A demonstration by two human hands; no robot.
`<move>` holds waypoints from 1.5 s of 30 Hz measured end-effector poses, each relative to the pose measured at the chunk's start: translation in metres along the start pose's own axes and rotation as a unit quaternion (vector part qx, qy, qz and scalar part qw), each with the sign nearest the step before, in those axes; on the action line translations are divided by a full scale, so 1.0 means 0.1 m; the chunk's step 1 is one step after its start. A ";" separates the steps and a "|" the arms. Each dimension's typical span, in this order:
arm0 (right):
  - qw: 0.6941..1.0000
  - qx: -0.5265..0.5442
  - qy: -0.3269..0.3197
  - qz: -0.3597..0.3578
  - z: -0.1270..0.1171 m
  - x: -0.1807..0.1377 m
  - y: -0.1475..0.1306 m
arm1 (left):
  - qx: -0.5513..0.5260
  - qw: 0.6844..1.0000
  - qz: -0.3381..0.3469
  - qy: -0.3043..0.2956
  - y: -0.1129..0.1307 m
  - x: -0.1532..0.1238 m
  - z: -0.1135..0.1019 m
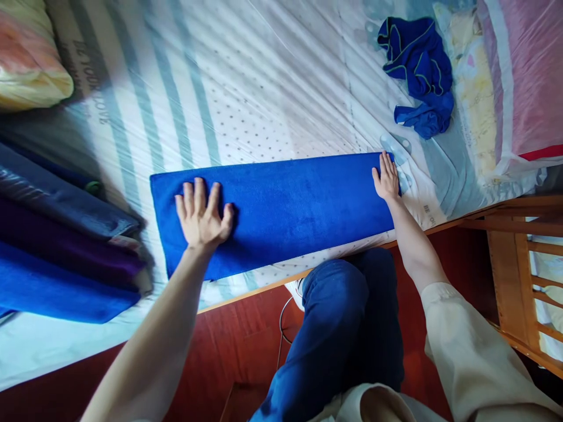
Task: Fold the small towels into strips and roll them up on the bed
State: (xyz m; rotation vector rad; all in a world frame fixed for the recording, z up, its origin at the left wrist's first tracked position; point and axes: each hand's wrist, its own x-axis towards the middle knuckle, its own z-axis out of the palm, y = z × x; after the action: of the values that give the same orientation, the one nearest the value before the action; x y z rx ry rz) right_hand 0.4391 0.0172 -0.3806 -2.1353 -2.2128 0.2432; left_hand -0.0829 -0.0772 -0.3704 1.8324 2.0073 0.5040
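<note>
Long blue towel (pixel 290 205) lies folded into a narrow strip on the bed sheet (pixel 246 105), along the near edge of the mattress. Left hand (pixel 202 214) is flat on the towel's left end, fingers spread, palm down, nothing pinched. Right hand (pixel 387 179) is flat at the towel's right end, fingers together and extended, also holding nothing. Judged step: pressing and smoothing the folded strip, both ends pinned. Judgement: any further fold would call for a pinch on one end edge first, with the corners kept aligned, since neither hand has a grip now. Left of the towel sits a stack of folded cloths (pixel 65 258), dark, purple and blue. Beyond the towel's right end lies a crumpled blue cloth (pixel 420 73), well apart, beside plastic-wrapped bedding (pixel 523 76). Below the towel, a knee in jeans (pixel 343 310) is close to the bed frame. Hard to read: the fold count of the strip; whether its far edge is even; the stack's left side, cut off by the frame; and the sheet above the towel, smeared by motion blur.
</note>
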 end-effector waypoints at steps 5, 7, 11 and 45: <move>0.999 0.009 -0.017 0.039 -0.09 0.11 0.03 | 0.038 0.997 -0.073 -0.011 -0.26 0.27 -0.27; 0.998 0.005 -0.047 0.044 -0.18 0.14 0.00 | 0.048 0.994 -0.092 -0.030 -0.27 0.36 -0.33; 0.999 -0.005 -0.053 0.005 -0.28 -0.11 -0.04 | 0.050 0.995 -0.076 -0.037 -0.24 0.11 -0.34; 0.988 0.142 -0.039 0.046 -0.67 -2.71 -0.71 | 0.028 0.997 -0.043 -0.049 0.26 -2.14 0.13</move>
State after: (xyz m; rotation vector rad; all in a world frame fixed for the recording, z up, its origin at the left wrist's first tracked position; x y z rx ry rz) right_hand 0.3900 -0.2503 -0.2851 -2.1040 -1.9761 0.6168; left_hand -0.0362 -0.2879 -0.3614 1.7578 2.0425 0.3308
